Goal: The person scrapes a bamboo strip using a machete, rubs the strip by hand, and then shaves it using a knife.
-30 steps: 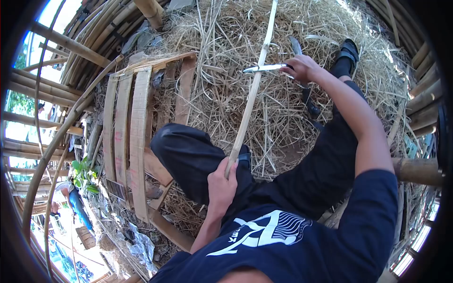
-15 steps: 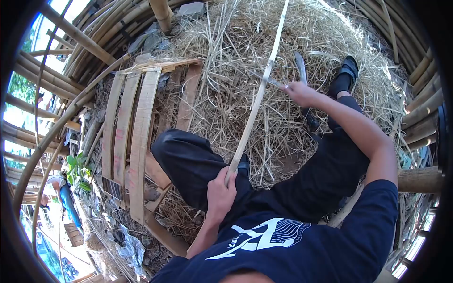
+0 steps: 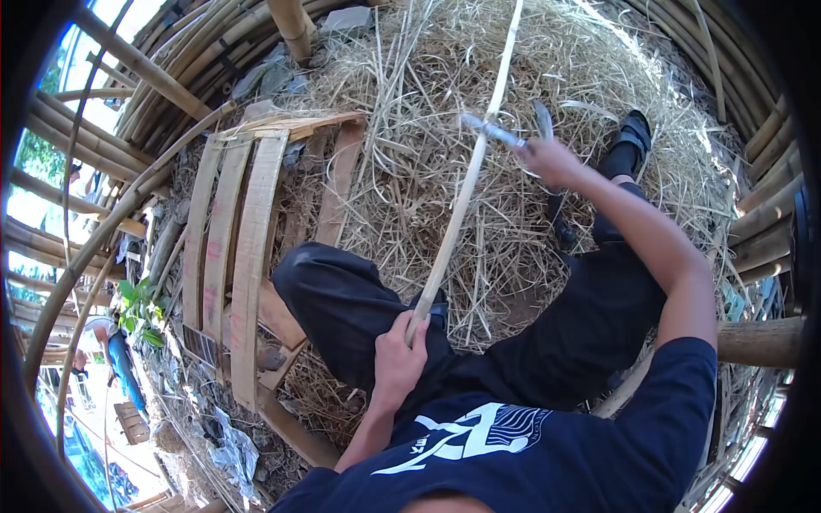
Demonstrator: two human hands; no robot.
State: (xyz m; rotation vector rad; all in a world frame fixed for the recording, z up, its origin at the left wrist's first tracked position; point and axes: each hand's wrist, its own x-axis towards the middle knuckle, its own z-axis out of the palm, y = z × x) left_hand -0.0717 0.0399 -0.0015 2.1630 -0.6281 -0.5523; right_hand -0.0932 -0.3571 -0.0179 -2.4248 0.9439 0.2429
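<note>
My left hand point(image 3: 400, 359) grips the near end of a long pale bamboo strip point(image 3: 457, 205), close to my bent knee. The strip runs up and away from me over the shavings. My right hand point(image 3: 550, 162) is closed round the handle of a knife point(image 3: 496, 132), whose blade lies across the strip at about mid-length. The knife's handle is mostly hidden in my fingers. Just beyond and beneath this hand, a second blade point(image 3: 542, 118) with a dark handle point(image 3: 561, 227) lies on the shavings.
Pale shavings point(image 3: 410, 171) cover the ground round my legs. A slatted wooden pallet point(image 3: 256, 256) stands to my left. Bamboo poles point(image 3: 145, 73) form walls on both sides, and a pole end point(image 3: 761, 342) juts in near my right elbow. A person point(image 3: 120, 359) is outside at far left.
My right hand has shifted slightly right and the knife blade has turned, its flat now showing brighter across the strip. My left hand keeps its grip with little movement.
</note>
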